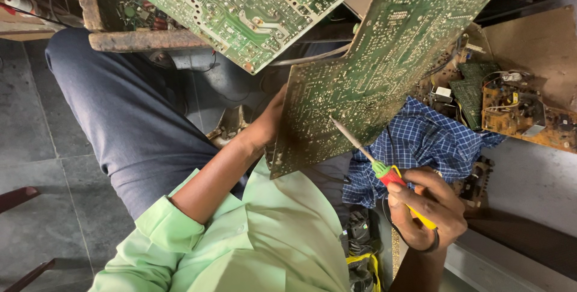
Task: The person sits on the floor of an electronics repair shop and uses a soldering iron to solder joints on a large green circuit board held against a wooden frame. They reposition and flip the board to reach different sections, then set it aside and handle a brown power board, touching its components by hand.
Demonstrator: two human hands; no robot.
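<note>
My left hand [270,125] grips the left edge of a large green circuit board [384,63], holding it up tilted with its solder side facing me. The fingers are hidden behind the board. My right hand [428,208] is closed around the red and yellow handle of a soldering iron [384,172]. Its metal tip points up and left and rests on the lower part of the board.
A second green circuit board [240,3] hangs at the top over a rusty metal frame [144,39]. A blue checked cloth [421,142] lies on my lap. Brown circuit boards [517,109] with parts sit at the right on cardboard [541,45]. Grey tiled floor [36,166] is at the left.
</note>
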